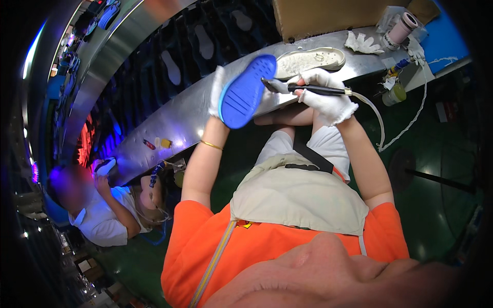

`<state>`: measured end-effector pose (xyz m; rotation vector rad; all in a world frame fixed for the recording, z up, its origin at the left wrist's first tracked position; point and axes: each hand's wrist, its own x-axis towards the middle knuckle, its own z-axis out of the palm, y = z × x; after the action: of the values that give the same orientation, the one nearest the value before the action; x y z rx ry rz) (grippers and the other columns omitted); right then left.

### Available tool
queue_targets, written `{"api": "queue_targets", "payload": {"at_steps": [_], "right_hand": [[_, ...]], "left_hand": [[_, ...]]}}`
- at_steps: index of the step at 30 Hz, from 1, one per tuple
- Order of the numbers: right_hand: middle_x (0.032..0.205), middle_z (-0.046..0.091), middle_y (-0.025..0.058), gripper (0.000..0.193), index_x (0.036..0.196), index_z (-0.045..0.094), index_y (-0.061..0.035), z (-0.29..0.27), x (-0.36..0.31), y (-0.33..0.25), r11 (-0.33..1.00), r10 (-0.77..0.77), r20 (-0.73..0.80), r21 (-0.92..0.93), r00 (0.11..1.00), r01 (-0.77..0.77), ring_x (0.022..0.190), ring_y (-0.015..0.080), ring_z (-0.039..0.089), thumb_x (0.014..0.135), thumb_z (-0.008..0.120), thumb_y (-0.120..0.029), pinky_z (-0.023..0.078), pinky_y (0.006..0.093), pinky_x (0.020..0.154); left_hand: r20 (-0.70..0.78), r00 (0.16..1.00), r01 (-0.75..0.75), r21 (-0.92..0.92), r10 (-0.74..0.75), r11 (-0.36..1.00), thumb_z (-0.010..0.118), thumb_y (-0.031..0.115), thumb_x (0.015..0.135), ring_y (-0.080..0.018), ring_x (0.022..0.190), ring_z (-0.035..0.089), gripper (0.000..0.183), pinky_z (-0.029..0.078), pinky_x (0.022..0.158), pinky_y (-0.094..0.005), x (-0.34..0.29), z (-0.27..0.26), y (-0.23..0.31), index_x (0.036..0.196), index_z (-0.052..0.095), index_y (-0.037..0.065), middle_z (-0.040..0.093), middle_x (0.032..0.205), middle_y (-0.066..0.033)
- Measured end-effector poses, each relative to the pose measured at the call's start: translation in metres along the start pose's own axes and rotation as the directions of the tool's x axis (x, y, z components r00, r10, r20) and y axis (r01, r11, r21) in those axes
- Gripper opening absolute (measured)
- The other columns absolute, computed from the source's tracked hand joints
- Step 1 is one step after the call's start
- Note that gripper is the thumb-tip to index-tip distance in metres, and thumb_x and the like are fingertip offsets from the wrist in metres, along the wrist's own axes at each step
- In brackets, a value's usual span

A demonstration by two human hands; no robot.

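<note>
My left hand (216, 92), in a white glove, holds up a blue shoe sole (245, 97) by its left edge. Small dimples dot its upper part, and dark lines cross its lower half. My gloved right hand (331, 98) is closed round the black handle of a glue brush (323, 90), which has a pale tube (377, 113) running from its back end. The brush's flat tip reaches the right side of the sole; whether it touches cannot be made out. Behind the sole, a white shoe (310, 61) lies on its side on the metal bench (174, 113).
A cardboard box (328, 20) stands behind the bench. White gloves (363, 43), a pink tumbler (400, 30) and a small jar (394, 95) are at the right. Grey soles (204, 42) lie on the dark conveyor beyond. At the left, a co-worker (102, 210) holds a shoe (105, 166).
</note>
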<state>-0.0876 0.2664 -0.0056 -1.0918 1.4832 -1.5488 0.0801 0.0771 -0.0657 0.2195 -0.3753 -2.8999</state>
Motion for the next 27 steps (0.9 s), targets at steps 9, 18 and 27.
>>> {"api": "queue_targets", "payload": {"at_steps": [9,18,27], "right_hand": [[0.085,0.062,0.0086,0.015,0.093,0.055,0.0007,0.003,0.006,0.006,0.995,-0.064,-0.209,0.066,0.976,0.079,0.078,0.0130,0.062,0.079,0.061,0.000,0.049,0.0250,0.073],[0.091,0.063,0.0091,0.018,0.096,0.055,-0.0007,0.019,0.003,0.004,0.975,-0.041,-0.170,0.207,0.985,0.077,0.082,0.0125,0.061,0.079,0.061,-0.003,0.050,0.0266,0.077],[0.084,0.060,0.0054,0.016,0.089,0.057,-0.0017,0.027,-0.002,-0.004,0.952,-0.306,-0.125,-0.073,0.944,0.299,0.073,0.0109,0.060,0.074,0.063,0.003,0.049,0.0231,0.071]], "left_hand": [[0.085,0.988,-0.123,-0.037,0.126,0.992,0.048,0.040,0.088,-0.0345,0.114,0.050,0.060,0.039,0.100,-0.0479,0.004,0.013,-0.077,0.134,0.035,0.003,0.046,0.128,-0.0217],[-0.010,0.986,-0.166,0.082,0.167,0.983,0.043,0.061,0.086,-0.0228,0.106,0.055,0.068,0.049,0.089,-0.0361,0.016,0.031,-0.097,0.131,0.040,0.009,0.052,0.122,-0.0123],[-0.014,0.969,-0.245,0.013,0.245,0.969,0.040,0.059,0.088,-0.0230,0.103,0.056,0.064,0.048,0.090,-0.0363,0.025,0.026,-0.088,0.128,0.043,0.010,0.054,0.120,-0.0110]]}}
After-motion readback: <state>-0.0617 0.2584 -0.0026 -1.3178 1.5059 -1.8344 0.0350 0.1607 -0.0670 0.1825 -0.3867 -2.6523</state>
